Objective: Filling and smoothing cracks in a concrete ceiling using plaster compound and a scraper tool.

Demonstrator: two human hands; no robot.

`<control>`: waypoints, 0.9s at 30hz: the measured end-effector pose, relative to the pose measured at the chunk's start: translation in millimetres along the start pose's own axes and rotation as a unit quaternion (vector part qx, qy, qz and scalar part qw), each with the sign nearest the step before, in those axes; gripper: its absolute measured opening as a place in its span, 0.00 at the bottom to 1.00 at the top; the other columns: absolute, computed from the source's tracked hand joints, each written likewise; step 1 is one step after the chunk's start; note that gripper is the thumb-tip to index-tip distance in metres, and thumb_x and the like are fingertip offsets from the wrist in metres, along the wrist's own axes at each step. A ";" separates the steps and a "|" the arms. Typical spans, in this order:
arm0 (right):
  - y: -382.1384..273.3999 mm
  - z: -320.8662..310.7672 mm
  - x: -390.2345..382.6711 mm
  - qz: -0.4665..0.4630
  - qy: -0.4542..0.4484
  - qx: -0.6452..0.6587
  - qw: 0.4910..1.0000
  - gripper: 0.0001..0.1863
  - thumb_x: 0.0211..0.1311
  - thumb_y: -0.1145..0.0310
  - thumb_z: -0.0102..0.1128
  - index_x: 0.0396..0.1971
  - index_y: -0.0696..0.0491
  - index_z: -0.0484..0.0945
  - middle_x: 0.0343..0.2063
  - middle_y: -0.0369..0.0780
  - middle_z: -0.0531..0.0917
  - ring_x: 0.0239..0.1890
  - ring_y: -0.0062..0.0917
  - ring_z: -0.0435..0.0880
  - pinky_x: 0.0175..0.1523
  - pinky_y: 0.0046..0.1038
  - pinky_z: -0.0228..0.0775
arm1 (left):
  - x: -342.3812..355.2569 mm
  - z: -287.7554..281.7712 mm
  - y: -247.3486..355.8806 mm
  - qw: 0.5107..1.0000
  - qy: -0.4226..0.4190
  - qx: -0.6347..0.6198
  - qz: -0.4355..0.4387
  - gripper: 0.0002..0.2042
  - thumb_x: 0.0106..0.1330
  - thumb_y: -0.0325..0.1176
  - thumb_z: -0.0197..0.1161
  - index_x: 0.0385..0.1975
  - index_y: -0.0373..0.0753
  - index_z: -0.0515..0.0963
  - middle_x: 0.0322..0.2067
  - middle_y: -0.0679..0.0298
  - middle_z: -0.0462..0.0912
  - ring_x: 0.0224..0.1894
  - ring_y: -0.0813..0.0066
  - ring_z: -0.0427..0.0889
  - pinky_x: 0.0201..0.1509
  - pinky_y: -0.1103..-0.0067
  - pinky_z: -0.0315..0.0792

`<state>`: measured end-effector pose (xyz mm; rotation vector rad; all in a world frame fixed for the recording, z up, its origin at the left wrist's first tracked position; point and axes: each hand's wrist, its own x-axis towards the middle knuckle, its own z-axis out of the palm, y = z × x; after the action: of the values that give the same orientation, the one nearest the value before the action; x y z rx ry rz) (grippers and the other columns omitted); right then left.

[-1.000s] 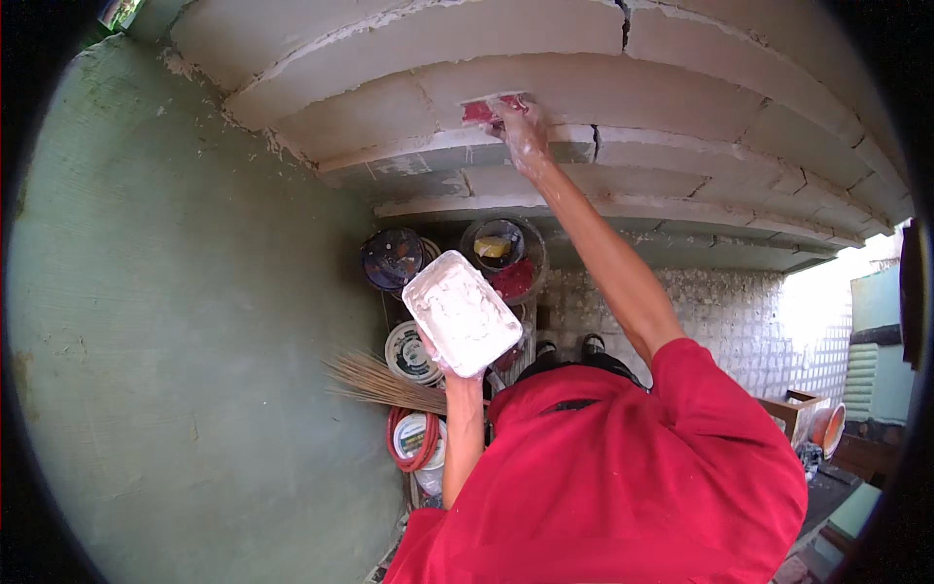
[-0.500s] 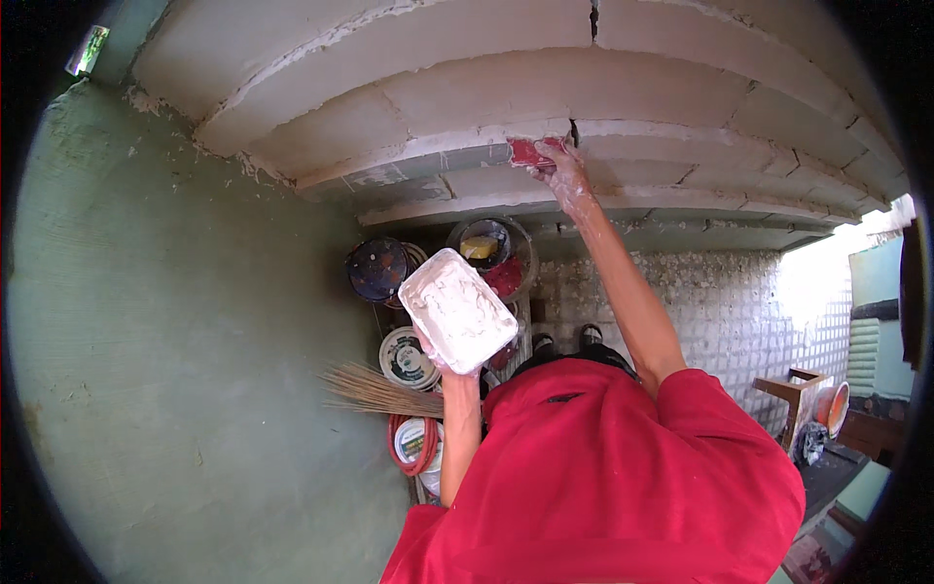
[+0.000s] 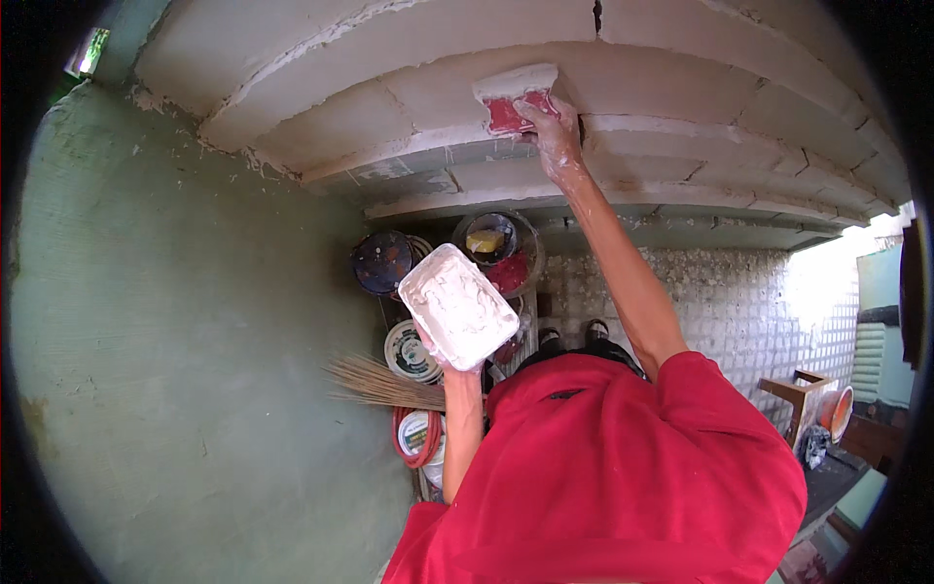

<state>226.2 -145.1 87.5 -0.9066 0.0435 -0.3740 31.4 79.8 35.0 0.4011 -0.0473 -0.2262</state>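
Observation:
My left hand (image 3: 437,356) is closed around the lower edge of a white rectangular tub (image 3: 422,324), its fingers partly hidden beneath it. Thick whitish paste (image 3: 462,301) fills the tub, its surface uneven. Up at the pale panelled surface (image 3: 671,88), my right hand (image 3: 553,134) grips a red putty spreader (image 3: 504,116), the thumb and fingers pressed on its body. The spreader's broad edge is coated with paste and points away from me. It lies just above a ridge streaked with white filler (image 3: 428,138). Dried paste marks both hands.
A green wall (image 3: 195,321) rises on my left. Below the tub stand a dark bucket (image 3: 381,261), a clear bucket (image 3: 530,255) holding a yellow sponge (image 3: 484,240), lidded pails (image 3: 411,350) and a twig broom (image 3: 375,383). A wooden stool (image 3: 800,387) stands right on the tiled floor (image 3: 700,292).
My right hand has moved the spreader up and slightly left, off the lower ridge onto the panel above, and its paste-covered edge now shows. The tub in my left hand has barely shifted.

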 end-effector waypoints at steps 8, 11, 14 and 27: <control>16.7 -72.3 -6.1 0.105 0.114 -0.004 0.988 0.09 0.51 0.71 0.62 0.34 0.50 0.75 0.29 0.34 0.79 0.27 0.21 0.80 0.23 0.22 0.75 | -3.3 -11.3 3.0 1.000 0.008 -0.014 -0.007 0.39 0.61 0.63 0.46 0.66 0.40 0.56 0.60 0.50 0.68 0.58 0.46 0.71 0.64 0.54 0.63; 10.5 -66.6 6.9 0.060 0.108 -0.018 0.992 0.08 0.51 0.69 0.63 0.32 0.50 0.77 0.26 0.32 0.80 0.24 0.18 0.79 0.21 0.19 0.71 | -3.6 -9.7 2.8 0.999 -0.040 0.016 -0.028 0.40 0.61 0.64 0.46 0.66 0.40 0.56 0.60 0.49 0.67 0.58 0.45 0.70 0.64 0.54 0.63; -2.5 -40.9 15.7 0.024 0.115 -0.060 0.991 0.08 0.51 0.69 0.64 0.32 0.51 0.78 0.25 0.32 0.79 0.23 0.17 0.78 0.20 0.19 0.70 | -1.6 -8.4 -1.2 0.991 -0.057 -0.117 -0.019 0.40 0.61 0.64 0.46 0.66 0.40 0.56 0.60 0.49 0.67 0.58 0.44 0.70 0.64 0.54 0.62; -40.7 -101.3 -1.1 -0.094 0.178 -0.380 0.903 0.08 0.49 0.67 0.61 0.22 0.57 0.80 0.19 0.41 0.81 0.26 0.27 0.82 0.36 0.32 0.72 | -8.8 -20.4 8.5 0.990 0.129 0.044 0.028 0.37 0.62 0.61 0.46 0.66 0.42 0.56 0.62 0.53 0.65 0.60 0.48 0.69 0.66 0.52 0.59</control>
<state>193.5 -244.4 56.1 -1.6127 0.4687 -0.7266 26.4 97.2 19.5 0.5128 0.1860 -0.1156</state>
